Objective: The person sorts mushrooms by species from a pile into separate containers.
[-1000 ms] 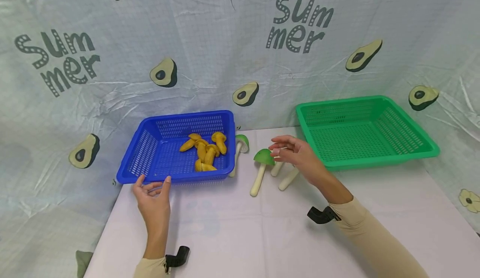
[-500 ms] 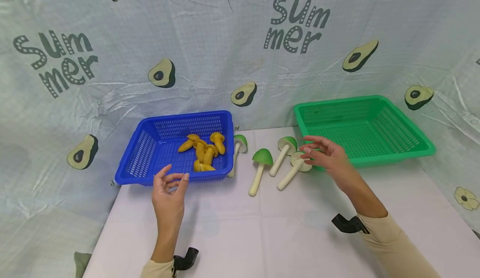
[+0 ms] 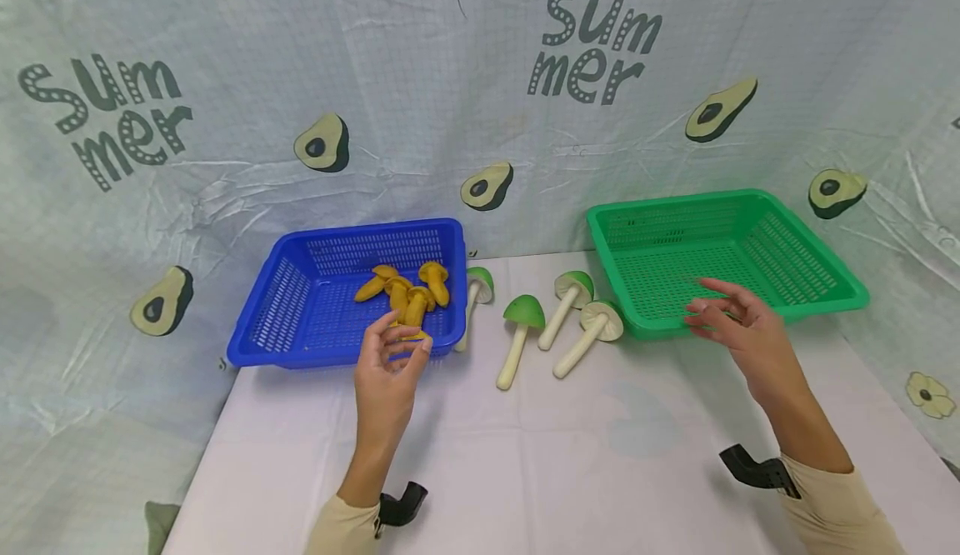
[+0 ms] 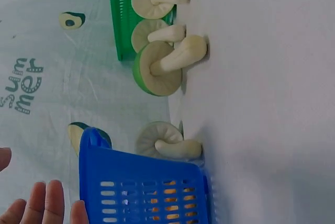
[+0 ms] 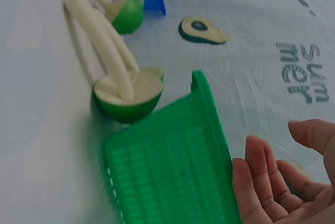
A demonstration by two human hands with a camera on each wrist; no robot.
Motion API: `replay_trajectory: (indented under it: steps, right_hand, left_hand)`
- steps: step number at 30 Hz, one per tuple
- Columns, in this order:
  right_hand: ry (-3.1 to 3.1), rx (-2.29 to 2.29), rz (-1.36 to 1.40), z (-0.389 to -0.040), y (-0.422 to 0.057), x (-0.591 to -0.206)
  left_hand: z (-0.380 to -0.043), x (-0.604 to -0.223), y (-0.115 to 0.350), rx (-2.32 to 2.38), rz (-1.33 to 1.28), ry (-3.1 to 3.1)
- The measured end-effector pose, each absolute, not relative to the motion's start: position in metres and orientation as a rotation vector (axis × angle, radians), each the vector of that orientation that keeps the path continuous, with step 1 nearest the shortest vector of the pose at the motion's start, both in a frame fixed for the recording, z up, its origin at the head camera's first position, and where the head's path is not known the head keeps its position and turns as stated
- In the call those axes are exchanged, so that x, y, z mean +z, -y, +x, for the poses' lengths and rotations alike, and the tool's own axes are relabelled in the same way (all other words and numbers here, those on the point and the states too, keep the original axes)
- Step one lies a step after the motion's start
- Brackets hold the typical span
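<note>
My left hand [image 3: 390, 376] hovers by the near right corner of the blue basket [image 3: 258, 322], holding nothing, its fingers relaxed. Several yellow toy mushrooms [image 3: 417, 305] lie inside that basket, one partly hidden behind my fingers. On the right, my right hand [image 3: 750, 342] is over the front rim of the green basket [image 3: 637, 322], with loose fingers and nothing in them. Between the baskets lie green-capped toy mushrooms [image 3: 522, 313] with pale stems. One more green-capped mushroom [image 3: 480, 287] leans at the blue basket's right wall, its stem partly hidden.
A white cloth [image 3: 525, 472] covers the table. Behind it hangs a pale curtain [image 3: 420, 63] printed with avocados and lettering. Each wrist carries a black camera mount [image 3: 757, 467].
My left hand has moved right along the blue basket's front edge. My right hand has moved right from over the mushrooms to the green basket, uncovering two of them.
</note>
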State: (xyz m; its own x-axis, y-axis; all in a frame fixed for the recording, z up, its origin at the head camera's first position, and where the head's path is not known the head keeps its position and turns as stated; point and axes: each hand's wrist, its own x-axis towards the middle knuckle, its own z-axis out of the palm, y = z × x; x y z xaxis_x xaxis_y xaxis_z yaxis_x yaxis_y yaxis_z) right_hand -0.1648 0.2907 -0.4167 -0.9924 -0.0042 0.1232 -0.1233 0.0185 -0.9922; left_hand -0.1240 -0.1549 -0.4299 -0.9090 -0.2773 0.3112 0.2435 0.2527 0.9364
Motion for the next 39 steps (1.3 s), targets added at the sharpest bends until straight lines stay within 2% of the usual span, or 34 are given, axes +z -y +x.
replay_trajectory:
  steps: [5, 13, 20, 30, 39]
  right_hand:
    - [2.078, 2.141, 0.032, -0.157, -0.31, -0.425]
    - [1.934, 2.047, -0.357, -0.152, -0.328, -0.435]
    - [1.855, 1.978, -0.585, -0.154, -0.337, -0.44]
    - [1.583, 2.112, -0.609, -0.168, -0.343, -0.447]
    - [1.422, 2.251, -0.497, -0.169, -0.346, -0.448]
  left_hand:
    - [-0.128, -0.429, 0.137, -1.708, -0.062, 2.162]
    - [-0.132, -0.433, 0.107, -1.728, -0.169, 2.222]
    - [-0.136, -0.439, 0.088, -1.755, -0.186, 2.279]
    - [-0.148, -0.446, 0.073, -1.779, -0.195, 2.332]
    - [-0.159, -0.456, 0.066, -1.772, -0.189, 2.373]
